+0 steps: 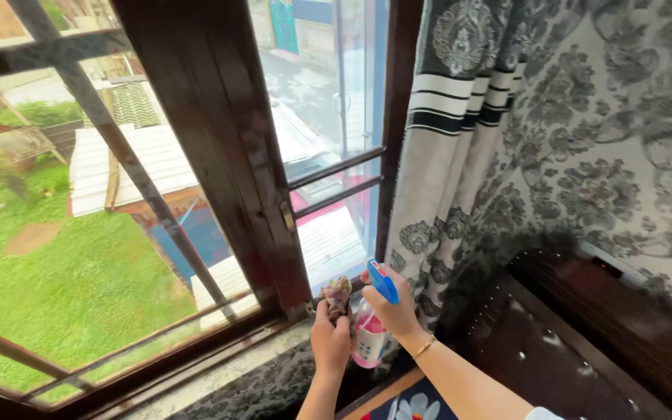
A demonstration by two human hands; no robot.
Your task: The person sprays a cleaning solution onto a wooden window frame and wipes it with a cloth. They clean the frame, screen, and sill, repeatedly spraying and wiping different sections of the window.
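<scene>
The left hand [330, 336] has its fingers curled tight around a crumpled cloth [339, 293], raised just below the dark window frame [227, 148]. The right hand [393, 308] wraps the neck of a spray bottle [369, 336], fingers closed by its blue trigger [383, 280], the bottle upright and touching both hands. Judging by this, both tools are in hand but neither meets the glass [79, 257]: wiping looks barely begun. A stone sill [219, 373] runs beneath; a patterned curtain [460, 155] hangs right.
</scene>
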